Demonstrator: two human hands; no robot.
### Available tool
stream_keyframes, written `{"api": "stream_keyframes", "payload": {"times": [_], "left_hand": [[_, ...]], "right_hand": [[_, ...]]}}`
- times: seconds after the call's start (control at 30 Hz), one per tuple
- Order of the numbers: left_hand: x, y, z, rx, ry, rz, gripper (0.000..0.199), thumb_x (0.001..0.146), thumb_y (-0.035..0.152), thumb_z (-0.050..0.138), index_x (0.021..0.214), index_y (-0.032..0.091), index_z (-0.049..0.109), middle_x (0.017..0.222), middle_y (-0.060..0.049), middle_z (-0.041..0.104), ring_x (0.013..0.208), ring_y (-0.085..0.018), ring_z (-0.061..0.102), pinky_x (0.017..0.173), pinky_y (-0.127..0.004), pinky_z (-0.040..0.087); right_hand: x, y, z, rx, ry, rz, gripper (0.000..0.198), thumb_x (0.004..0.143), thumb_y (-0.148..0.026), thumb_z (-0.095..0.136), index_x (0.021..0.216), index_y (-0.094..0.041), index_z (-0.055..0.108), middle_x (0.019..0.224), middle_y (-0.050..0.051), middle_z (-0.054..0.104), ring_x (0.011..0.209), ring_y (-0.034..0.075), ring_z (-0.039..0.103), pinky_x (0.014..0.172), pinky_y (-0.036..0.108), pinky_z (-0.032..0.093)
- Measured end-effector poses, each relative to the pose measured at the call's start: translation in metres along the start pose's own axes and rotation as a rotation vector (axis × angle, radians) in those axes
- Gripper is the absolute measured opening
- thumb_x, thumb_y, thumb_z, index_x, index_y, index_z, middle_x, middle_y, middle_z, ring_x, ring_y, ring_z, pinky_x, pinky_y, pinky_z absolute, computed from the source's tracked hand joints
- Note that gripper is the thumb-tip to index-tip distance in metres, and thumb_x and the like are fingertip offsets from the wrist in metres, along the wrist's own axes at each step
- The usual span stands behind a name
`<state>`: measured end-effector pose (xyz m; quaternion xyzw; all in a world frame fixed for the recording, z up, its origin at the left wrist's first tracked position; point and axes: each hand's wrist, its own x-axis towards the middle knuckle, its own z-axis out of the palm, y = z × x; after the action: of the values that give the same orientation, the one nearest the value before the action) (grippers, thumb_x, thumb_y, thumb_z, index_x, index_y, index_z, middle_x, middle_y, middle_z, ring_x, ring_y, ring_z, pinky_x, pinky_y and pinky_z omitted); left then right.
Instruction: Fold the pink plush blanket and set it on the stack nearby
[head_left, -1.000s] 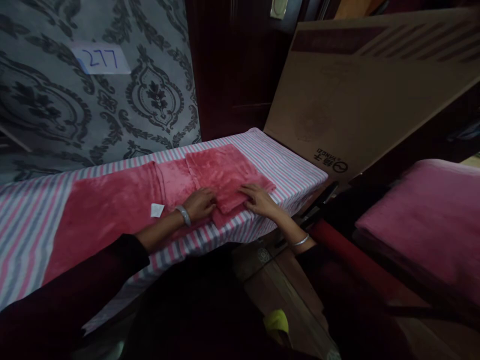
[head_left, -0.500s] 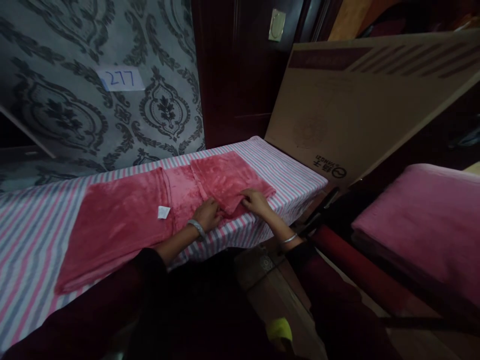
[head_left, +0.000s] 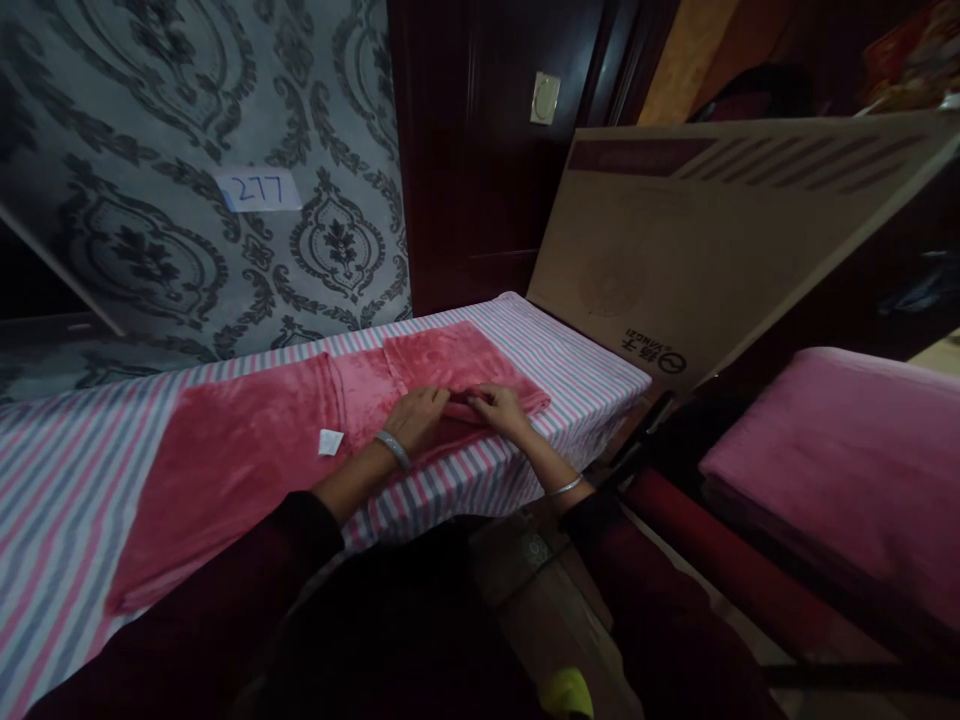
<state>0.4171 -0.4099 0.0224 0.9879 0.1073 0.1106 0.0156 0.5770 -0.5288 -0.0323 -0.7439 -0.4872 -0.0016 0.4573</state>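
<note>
Left grip [head_left: 417,418], right grip [head_left: 502,408] pinched closed on red plush cloth [head_left: 262,435], near edge; most lies leftward.

Grey wall [head_left: 187,110] with leafy pattern, a paper [head_left: 262,190] on it marked 277, beside the wall a dark door [head_left: 465,180] with pale plate [head_left: 544,98], a brown carton [head_left: 697,240] partly hiding this door from me

The blanket [head_left: 240,440] is coloured rose-red. The tablecloth [head_left: 570,350] is striped pink, grey-blue and white. The grey wallpaper [head_left: 187,240] is patterned with dark damask. The brown carton [head_left: 712,230] is dark-striped at the top. The sleeves [head_left: 247,570] are darkly coloured, possibly maroon.
</note>
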Motion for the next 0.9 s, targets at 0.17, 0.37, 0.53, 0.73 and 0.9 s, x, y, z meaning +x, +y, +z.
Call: {"api": "stream_keyframes", "payload": {"times": [0.17,0.37,0.53,0.73,0.9], "left_hand": [[-0.003,-0.006,0.006,-0.01,0.037,-0.035,0.057,0.093,0.01,0.039,0.15,0.014,0.034,0.132,-0.015,0.059,0.115,-0.025,0.061,0.089,-0.034,0.05],[-0.004,-0.013,0.007,0.026,-0.041,-0.004,0.029,0.095,0.018,0.043,0.114,0.017,0.065,0.11,-0.014,0.062,0.096,-0.025,0.064,0.083,-0.034,0.049],[-0.004,-0.012,0.004,0.149,0.024,0.078,0.023,0.096,0.023,0.046,0.105,0.014,0.066,0.106,-0.018,0.062,0.105,-0.033,0.059,0.09,-0.044,0.045],[-0.013,-0.017,0.026,0.138,-0.192,0.127,0.033,0.092,0.018,0.053,0.123,0.014,0.061,0.11,-0.016,0.065,0.104,-0.03,0.062,0.086,-0.041,0.048],[-0.017,-0.021,0.029,0.129,-0.144,0.141,0.034,0.093,0.028,0.053,0.124,0.014,0.06,0.109,-0.016,0.065,0.106,-0.031,0.062,0.089,-0.041,0.049]], "right_hand": [[-0.009,-0.01,-0.002,-0.082,-0.07,-0.151,0.028,0.084,-0.015,0.056,0.103,-0.018,0.076,0.101,0.006,0.076,0.094,0.021,0.067,0.09,0.033,0.049],[-0.021,-0.016,-0.003,-0.184,-0.156,-0.206,0.048,0.084,-0.01,0.054,0.129,-0.023,0.066,0.126,0.006,0.07,0.115,0.022,0.061,0.104,0.039,0.043],[-0.028,-0.019,0.001,-0.432,-0.184,-0.114,0.061,0.086,-0.015,0.057,0.147,-0.022,0.05,0.147,0.011,0.054,0.133,0.027,0.047,0.109,0.046,0.037],[-0.043,-0.016,0.017,-0.522,-0.246,-0.138,0.056,0.092,-0.01,0.045,0.146,-0.022,0.052,0.15,0.011,0.051,0.139,0.026,0.042,0.116,0.046,0.029],[-0.048,-0.02,0.019,-0.519,-0.225,-0.121,0.056,0.092,-0.011,0.045,0.147,-0.02,0.05,0.153,0.013,0.047,0.143,0.027,0.039,0.118,0.046,0.026]]}}
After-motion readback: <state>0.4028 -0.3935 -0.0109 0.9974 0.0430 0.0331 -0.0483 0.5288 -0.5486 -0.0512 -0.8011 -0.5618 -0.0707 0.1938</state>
